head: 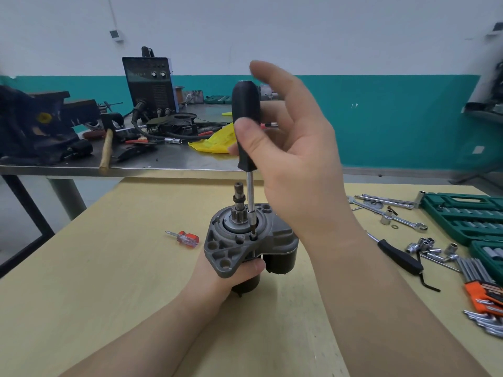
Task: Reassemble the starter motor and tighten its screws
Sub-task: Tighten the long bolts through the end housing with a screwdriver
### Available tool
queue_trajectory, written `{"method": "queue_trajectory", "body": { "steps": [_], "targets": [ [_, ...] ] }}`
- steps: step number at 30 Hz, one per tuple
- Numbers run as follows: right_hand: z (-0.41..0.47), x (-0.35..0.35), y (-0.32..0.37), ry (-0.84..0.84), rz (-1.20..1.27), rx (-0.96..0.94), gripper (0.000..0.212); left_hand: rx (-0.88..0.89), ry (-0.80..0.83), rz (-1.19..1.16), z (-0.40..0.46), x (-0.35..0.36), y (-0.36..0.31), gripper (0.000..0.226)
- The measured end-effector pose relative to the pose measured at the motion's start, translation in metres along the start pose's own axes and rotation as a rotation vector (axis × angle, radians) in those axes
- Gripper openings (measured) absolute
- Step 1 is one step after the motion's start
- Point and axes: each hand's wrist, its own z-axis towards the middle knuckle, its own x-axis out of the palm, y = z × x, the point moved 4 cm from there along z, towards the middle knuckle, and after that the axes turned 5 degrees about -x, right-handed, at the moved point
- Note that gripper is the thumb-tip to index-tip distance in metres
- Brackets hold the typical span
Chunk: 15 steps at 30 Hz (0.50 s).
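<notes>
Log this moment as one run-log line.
step: tightening screw | right hand: holds black screwdriver, tip in housing screw | left hand: grips starter motor upright

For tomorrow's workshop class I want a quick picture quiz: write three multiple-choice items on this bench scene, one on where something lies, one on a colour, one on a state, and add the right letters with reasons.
1. Where does the small spare screwdriver lie?
A. on the wooden table, left of the starter motor
B. inside the green socket case
C. on the far metal bench

2. What colour is the handle of the screwdriver in use?
A. red
B. black
C. yellow

3. What is the left hand doing?
A. lying flat on the table
B. holding a wrench
C. gripping the starter motor from below

Answers: 1 A, it lies on bare wood beside the housing. 2 B, the handle pinched by the right hand is black. 3 C, its fingers wrap round the motor body.
</notes>
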Motion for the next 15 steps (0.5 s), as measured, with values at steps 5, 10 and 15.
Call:
{"method": "queue_trajectory", "body": {
  "steps": [5,10,15],
  "targets": [
    [0.000,-0.001,-0.003,-0.031,-0.028,0.005,0.045,-0.022,-0.012,0.055,-0.001,-0.005,0.008,0.071],
    [0.000,-0.001,-0.004,-0.028,0.037,0.040,0.039,-0.053,-0.014,0.128,0.000,-0.002,0.005,0.068],
    [0.000,-0.002,-0.004,-0.044,-0.053,0.003,0.055,-0.052,0.007,0.141,-0.017,-0.007,-0.003,0.055]
  ]
}}
